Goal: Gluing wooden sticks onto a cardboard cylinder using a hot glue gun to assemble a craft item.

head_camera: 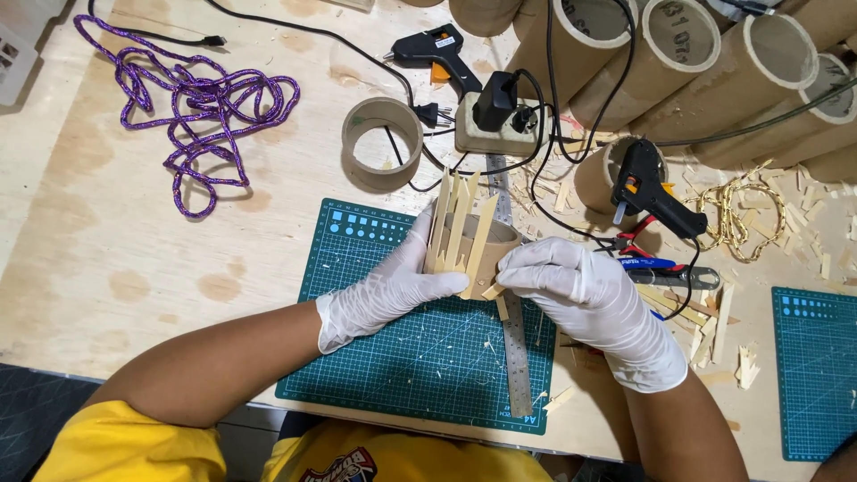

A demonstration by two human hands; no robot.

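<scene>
The left hand (393, 290) and the right hand (580, 286), both gloved, gripped a cardboard ring (486, 250) clad in wooden sticks (457, 223) over the green cutting mat (375, 357). Fingers hid the ring's lower edge. A steel ruler (516, 353) lay beneath; a black glue gun (652, 187) rested nearby.

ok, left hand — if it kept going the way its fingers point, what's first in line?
The left hand points up and right, fingers already on the stick-clad cardboard ring. Past that, probably the white power strip and its black cables, though depth is unclear from the head view.
</scene>
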